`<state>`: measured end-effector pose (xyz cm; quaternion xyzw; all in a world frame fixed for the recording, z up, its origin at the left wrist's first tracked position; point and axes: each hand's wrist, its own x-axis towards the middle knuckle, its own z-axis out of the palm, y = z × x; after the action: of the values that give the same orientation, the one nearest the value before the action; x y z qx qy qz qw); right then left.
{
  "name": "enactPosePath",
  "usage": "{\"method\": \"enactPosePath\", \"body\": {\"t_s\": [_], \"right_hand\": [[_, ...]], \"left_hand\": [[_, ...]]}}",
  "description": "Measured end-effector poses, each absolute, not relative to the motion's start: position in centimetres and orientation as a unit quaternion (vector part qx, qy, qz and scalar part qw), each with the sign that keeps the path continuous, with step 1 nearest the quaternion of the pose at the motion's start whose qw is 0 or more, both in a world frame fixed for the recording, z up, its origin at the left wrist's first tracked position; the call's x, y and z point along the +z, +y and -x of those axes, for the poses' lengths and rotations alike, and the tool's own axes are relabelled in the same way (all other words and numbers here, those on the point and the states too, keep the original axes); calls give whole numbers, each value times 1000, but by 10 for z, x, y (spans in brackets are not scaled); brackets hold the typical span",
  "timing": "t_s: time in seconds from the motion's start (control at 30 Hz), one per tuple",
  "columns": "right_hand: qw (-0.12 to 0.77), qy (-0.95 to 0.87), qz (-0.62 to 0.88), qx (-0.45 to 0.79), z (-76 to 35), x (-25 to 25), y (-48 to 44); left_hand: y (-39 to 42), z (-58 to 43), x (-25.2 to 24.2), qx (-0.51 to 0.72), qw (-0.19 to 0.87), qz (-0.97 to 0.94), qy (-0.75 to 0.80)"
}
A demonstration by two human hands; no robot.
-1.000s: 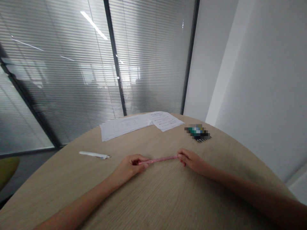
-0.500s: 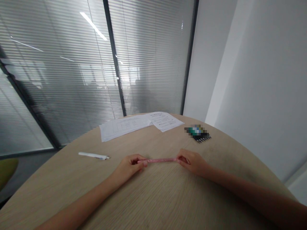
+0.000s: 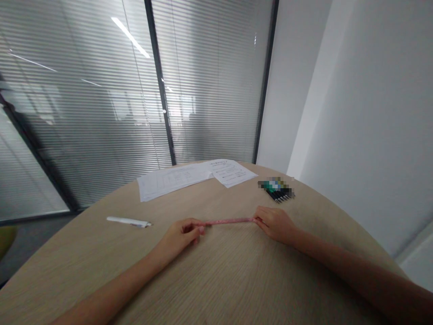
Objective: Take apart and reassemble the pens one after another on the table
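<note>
There, my right hand [image 3: 275,223] edges off from my left hand [image 3: 182,232], and a touch more of the strip [image 3: 232,221] shows between them; I read that as it being drawn taut. Fingers pinch it at both ends, over the middle of the worktop [image 3: 216,280]. It's pink, slim, straight; the wood below is pale and grained. Smooth white pen [image 3: 128,221] left, thin papers [image 3: 176,180] far, slim black pens [image 3: 278,197] far right.
</note>
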<state>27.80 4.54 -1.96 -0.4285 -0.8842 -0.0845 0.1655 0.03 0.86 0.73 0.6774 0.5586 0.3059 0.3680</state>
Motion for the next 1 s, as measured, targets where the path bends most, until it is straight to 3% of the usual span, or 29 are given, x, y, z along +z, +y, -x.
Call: {"method": "enactPosePath", "body": {"t_s": [0.4, 1.0], "right_hand": [[123, -741, 650, -115, -294, -13, 64], [67, -686, 718, -96, -312, -14, 82]], "left_hand": [[9, 1, 6, 329, 400, -662, 542], [11, 3, 2, 304, 391, -687, 532]]}}
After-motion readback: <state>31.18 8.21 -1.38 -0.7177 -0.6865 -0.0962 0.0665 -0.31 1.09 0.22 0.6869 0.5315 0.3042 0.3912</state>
